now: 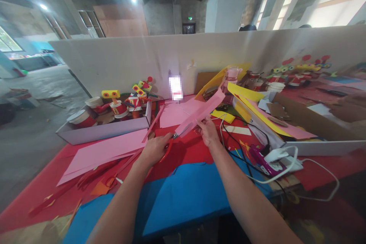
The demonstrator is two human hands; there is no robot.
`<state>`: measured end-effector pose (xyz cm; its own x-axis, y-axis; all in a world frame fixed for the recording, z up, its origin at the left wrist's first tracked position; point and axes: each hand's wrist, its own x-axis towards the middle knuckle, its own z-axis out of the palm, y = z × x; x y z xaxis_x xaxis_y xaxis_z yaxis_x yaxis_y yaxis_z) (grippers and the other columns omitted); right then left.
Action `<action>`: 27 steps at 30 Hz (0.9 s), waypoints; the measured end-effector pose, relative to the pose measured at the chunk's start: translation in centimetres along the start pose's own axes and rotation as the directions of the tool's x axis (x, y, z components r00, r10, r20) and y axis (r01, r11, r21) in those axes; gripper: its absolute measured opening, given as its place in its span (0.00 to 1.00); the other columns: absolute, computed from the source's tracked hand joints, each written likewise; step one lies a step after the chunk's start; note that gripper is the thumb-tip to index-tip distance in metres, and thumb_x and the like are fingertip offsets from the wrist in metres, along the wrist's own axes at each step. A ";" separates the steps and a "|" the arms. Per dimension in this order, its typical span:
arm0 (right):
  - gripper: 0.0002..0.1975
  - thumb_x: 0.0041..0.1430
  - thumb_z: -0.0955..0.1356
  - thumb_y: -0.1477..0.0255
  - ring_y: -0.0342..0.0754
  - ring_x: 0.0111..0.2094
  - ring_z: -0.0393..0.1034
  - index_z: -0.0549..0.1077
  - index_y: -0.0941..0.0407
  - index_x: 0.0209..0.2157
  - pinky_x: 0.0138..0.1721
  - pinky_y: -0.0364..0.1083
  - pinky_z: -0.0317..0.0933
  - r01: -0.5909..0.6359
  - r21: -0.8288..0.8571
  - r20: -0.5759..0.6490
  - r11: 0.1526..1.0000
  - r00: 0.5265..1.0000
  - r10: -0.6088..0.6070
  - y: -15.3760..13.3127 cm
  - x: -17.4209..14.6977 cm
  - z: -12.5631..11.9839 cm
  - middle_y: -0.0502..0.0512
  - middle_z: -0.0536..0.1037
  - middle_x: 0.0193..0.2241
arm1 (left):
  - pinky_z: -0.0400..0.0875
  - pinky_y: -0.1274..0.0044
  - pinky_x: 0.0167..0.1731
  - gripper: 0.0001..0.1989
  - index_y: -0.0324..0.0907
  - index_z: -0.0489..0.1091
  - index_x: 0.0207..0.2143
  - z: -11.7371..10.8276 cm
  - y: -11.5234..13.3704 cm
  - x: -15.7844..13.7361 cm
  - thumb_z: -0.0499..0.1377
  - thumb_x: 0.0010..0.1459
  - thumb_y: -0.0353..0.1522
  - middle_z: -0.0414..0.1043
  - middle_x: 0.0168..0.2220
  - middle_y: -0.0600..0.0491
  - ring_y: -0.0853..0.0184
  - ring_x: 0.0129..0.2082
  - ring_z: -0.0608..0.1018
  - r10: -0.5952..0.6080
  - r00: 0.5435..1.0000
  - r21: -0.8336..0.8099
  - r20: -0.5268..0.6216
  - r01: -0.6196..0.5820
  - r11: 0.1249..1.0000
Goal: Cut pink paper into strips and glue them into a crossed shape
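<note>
My left hand (156, 149) is closed around the red-handled scissors (170, 144), their blades pointing forward to the right. The blades meet the near end of a long pink paper strip (201, 111). My right hand (209, 131) pinches the strip's lower edge, and the strip slants up and away to the right. Beneath it lie more pink paper (171, 116) and red paper (185, 154). Left of my left hand, large pink sheets (107, 150) are stacked loosely. Blue paper (185, 192) covers the table's near edge under my forearms.
On the left, a white box (105, 131) holds paper-cup figures (118, 108). At right stands another box (323, 148) with yellow and pink paper. A purple power strip (265, 162) with tangled cables lies before it. A lit screen (175, 87) leans near the white partition (120, 61).
</note>
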<state>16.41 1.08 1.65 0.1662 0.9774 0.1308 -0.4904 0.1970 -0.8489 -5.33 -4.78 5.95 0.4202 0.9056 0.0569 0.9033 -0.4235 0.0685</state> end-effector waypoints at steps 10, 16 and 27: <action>0.20 0.37 0.77 0.63 0.39 0.20 0.65 0.67 0.54 0.29 0.22 0.40 0.62 -0.041 -0.007 -0.041 0.999 0.998 0.041 0.4 -0.2 0.2 0.43 0.72 0.21 | 0.65 0.70 0.39 0.19 0.42 0.64 0.55 0.0 0.0 0.1 0.46 0.63 0.29 0.78 0.36 0.44 0.55 0.43 0.76 -0.015 0.999 0.037 0.052 0.014 0.999; 0.21 0.34 0.78 0.63 0.41 0.21 0.67 0.68 0.54 0.28 0.23 0.41 0.63 -0.053 0.023 -0.090 0.998 0.994 0.055 0.5 -0.2 0.3 0.43 0.74 0.21 | 0.65 0.71 0.37 0.18 0.43 0.64 0.53 0.1 -0.1 0.0 0.46 0.63 0.31 0.78 0.37 0.45 0.55 0.43 0.76 -0.015 0.998 0.014 0.056 0.014 1.000; 0.23 0.37 0.77 0.54 0.43 0.19 0.67 0.69 0.55 0.24 0.20 0.43 0.63 -0.107 0.035 -0.167 0.994 0.980 0.111 0.6 0.2 -0.1 0.47 0.73 0.17 | 0.65 0.71 0.37 0.15 0.44 0.66 0.49 0.1 0.0 0.0 0.45 0.64 0.34 0.78 0.34 0.46 0.57 0.38 0.77 0.012 0.998 0.000 0.059 -0.012 1.000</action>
<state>16.25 1.36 1.14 0.2511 0.9666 -0.0519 -0.5350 0.0939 -0.8397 -5.29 -4.81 5.83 0.4357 0.9001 -0.0014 0.8981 -0.4346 0.0675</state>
